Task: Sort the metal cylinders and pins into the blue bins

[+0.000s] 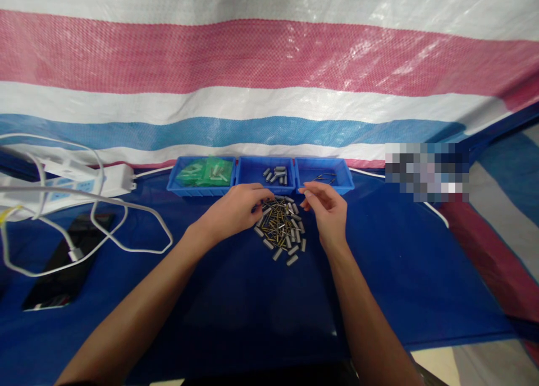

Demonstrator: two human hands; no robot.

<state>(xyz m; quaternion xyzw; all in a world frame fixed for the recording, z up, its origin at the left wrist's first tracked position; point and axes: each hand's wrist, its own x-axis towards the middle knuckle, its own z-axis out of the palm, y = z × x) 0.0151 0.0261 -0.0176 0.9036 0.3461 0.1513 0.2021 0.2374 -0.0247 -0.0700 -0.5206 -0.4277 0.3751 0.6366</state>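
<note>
Both hands are over the pile of small metal parts (281,228), which sits on the blue cloth of the desk (400,262) toward its far edge, just in front of three blue trays. The left hand (233,210) lies curled at the pile's left side, fingertips down among the pieces and closed in on them, though whether it actually grips one cannot be told from here. The right hand (326,209) hovers at the pile's right side, thumb and forefinger drawn near each other; whether anything sits between them is too small to see. The pile itself is a loose heap of short grey cylinders and thin brass-coloured pins lying flat, long axes pointing every which way, with a few grey ones strayed toward the near edge. Behind it, the left tray (202,175) holds green packets, the middle tray (266,177) a handful of the grey cylinders, and the right tray (323,178) a few thin pins lying roughly left to right. Over by the left edge of the desk, a white power strip (84,178) trails white cable (126,228) to a dark phone (63,268) lying flat.
</note>
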